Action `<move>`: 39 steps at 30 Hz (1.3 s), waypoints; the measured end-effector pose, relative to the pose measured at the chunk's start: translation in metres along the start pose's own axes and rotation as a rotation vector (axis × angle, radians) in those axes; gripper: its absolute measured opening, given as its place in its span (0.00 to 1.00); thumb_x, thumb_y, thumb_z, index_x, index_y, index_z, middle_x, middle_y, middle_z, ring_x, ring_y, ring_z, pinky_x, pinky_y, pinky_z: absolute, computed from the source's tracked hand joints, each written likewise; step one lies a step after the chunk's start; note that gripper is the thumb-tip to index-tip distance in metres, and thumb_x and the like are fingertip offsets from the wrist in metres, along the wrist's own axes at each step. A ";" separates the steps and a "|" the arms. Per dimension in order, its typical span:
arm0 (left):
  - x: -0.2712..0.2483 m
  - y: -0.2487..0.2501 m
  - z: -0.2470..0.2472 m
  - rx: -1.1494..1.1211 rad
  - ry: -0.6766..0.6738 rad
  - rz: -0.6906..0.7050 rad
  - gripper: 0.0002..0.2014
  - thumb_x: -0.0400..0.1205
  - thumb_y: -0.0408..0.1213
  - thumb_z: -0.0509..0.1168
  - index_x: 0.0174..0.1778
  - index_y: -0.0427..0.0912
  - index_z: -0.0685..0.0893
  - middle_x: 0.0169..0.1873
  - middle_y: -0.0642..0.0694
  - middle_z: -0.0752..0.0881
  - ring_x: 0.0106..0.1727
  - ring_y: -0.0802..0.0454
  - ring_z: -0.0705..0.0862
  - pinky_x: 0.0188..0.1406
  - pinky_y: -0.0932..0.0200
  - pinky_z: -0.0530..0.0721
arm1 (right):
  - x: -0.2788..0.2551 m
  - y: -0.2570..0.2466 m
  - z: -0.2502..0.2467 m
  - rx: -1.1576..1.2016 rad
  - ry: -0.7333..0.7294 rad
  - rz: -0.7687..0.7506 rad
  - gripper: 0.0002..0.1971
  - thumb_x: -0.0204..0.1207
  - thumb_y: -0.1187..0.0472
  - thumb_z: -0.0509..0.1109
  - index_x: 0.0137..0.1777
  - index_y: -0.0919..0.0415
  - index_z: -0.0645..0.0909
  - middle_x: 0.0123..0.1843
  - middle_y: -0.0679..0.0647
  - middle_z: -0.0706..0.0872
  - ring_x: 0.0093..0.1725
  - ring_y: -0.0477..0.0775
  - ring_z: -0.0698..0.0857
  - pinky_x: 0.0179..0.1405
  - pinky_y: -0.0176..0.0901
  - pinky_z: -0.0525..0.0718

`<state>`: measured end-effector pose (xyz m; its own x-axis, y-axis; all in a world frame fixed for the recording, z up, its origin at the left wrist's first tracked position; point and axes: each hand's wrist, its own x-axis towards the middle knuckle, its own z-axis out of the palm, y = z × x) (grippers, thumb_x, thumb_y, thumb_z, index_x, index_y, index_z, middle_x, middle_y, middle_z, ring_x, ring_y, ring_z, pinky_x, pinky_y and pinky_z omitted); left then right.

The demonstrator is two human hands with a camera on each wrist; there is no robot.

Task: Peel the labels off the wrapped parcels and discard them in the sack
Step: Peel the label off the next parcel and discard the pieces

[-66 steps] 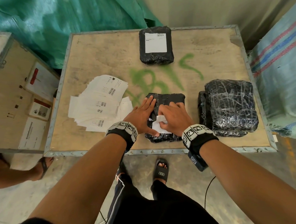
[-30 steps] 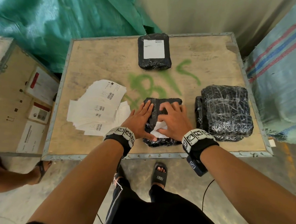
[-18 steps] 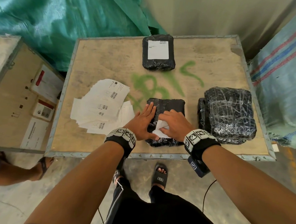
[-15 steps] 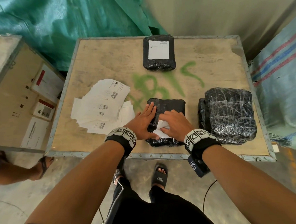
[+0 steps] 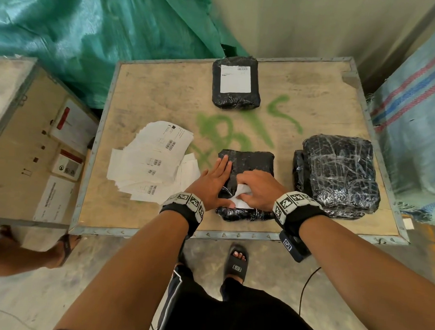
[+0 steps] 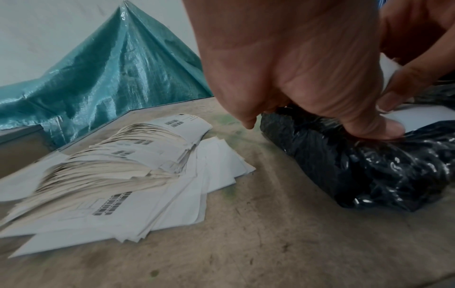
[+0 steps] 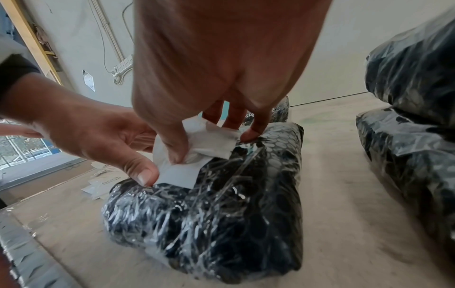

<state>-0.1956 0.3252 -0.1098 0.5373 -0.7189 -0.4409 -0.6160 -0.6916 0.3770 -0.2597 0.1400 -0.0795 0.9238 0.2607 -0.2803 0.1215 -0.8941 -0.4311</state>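
Note:
A black film-wrapped parcel (image 5: 249,164) lies near the front edge of the wooden crate top (image 5: 165,91). My left hand (image 5: 214,183) lies flat on its left side, fingers straight, thumb (image 6: 369,124) pressing down beside the label. My right hand (image 5: 256,189) pinches the white label (image 7: 179,173), which is crumpled and partly lifted off the parcel (image 7: 221,224). Another black parcel (image 5: 235,100) with a flat white label (image 5: 236,78) sits at the far edge.
A fanned pile of loose white labels (image 5: 153,166) lies left of the parcel. Two stacked black parcels (image 5: 337,173) sit on the right. A blue woven sack (image 5: 420,125) stands beyond the right edge, a green tarp (image 5: 92,32) behind. Another person's foot (image 5: 66,245) is at lower left.
My right hand's fingers have curled in and bunched the label, lifting more of it off the film. My left hand has kept pressing the parcel in the same spot.

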 end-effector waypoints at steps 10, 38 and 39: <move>0.000 0.002 -0.002 0.027 -0.017 -0.021 0.60 0.78 0.64 0.70 0.87 0.41 0.33 0.85 0.46 0.28 0.87 0.48 0.33 0.86 0.37 0.50 | -0.001 -0.003 -0.003 0.038 -0.008 -0.009 0.10 0.69 0.58 0.72 0.39 0.52 0.71 0.38 0.46 0.73 0.41 0.53 0.75 0.43 0.51 0.78; 0.000 0.006 0.011 0.074 -0.005 -0.028 0.62 0.73 0.69 0.70 0.87 0.51 0.32 0.83 0.44 0.23 0.86 0.43 0.30 0.85 0.32 0.49 | -0.027 -0.012 0.035 -0.089 0.357 -0.017 0.08 0.70 0.63 0.74 0.43 0.57 0.77 0.45 0.51 0.77 0.44 0.53 0.73 0.42 0.48 0.78; 0.000 0.007 0.011 0.075 -0.004 -0.025 0.62 0.73 0.69 0.70 0.87 0.51 0.32 0.83 0.44 0.23 0.86 0.43 0.30 0.85 0.32 0.50 | -0.028 -0.011 0.035 -0.077 0.352 -0.032 0.07 0.70 0.63 0.73 0.43 0.58 0.77 0.45 0.52 0.77 0.44 0.53 0.73 0.44 0.48 0.78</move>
<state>-0.2061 0.3217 -0.1160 0.5512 -0.7008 -0.4528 -0.6436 -0.7025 0.3037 -0.2993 0.1554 -0.0966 0.9860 0.1592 0.0503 0.1665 -0.9158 -0.3655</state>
